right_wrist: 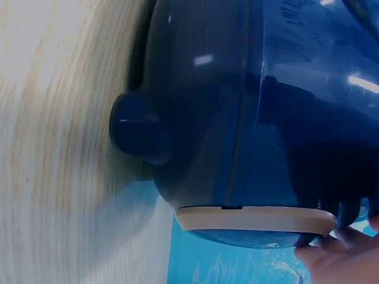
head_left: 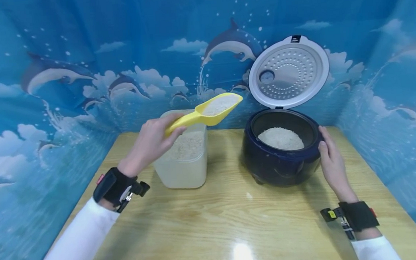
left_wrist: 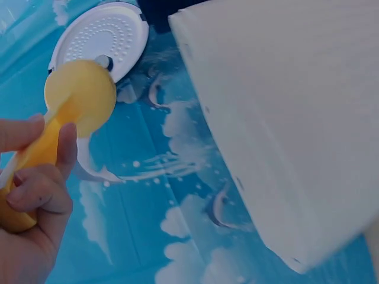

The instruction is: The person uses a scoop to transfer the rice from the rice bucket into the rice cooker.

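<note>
Rice [head_left: 221,104] is held in the scoop [head_left: 210,121], gripped by left hand [head_left: 151,139], between tub [head_left: 184,176] and open cooker [head_left: 274,169]; cooker is touched by relaxed right hand [head_left: 333,163]. Transfer step, apparently; level carry, then tipping likely needed.

Blue dolphin-print backdrop [head_left: 160,65], wood-grain table [head_left: 214,222] (glossy, catching bright glare [head_left: 243,257])

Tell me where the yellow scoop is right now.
In the head view, the yellow scoop is near the centre, gripped in the left hand and raised near the pale tub, left of the open rice cooker.
</note>
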`<move>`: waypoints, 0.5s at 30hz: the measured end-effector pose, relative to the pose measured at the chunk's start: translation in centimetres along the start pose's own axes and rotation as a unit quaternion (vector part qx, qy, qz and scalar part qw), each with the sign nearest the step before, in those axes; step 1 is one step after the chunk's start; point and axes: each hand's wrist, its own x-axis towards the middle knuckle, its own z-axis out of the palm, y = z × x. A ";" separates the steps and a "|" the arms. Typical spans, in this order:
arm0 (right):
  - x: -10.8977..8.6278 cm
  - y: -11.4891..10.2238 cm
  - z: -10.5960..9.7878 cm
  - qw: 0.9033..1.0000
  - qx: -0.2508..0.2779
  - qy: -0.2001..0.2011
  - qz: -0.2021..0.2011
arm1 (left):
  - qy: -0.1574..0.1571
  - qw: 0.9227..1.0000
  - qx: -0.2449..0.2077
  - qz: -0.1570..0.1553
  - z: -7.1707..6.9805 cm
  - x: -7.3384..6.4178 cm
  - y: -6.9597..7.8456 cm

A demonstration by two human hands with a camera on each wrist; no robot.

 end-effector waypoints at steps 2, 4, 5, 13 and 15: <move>0.0 0.0 -0.1 1.000 0.000 0.001 0.002 | -0.016 1.000 -0.009 0.012 0.3 1.1 0.5; 0.0 0.0 -0.1 1.000 0.004 0.000 0.005 | -0.031 0.999 -0.014 0.020 0.6 2.1 1.0; 0.0 0.0 -0.1 1.000 0.004 0.000 0.006 | -0.037 0.999 -0.014 0.024 0.7 2.5 1.3; 0.1 -0.1 0.0 1.000 0.007 0.001 0.012 | -0.091 0.995 -0.027 0.039 1.6 5.9 2.9; 0.1 -0.1 -0.2 1.000 0.008 0.002 0.011 | -0.109 0.993 -0.031 0.041 1.9 7.0 3.5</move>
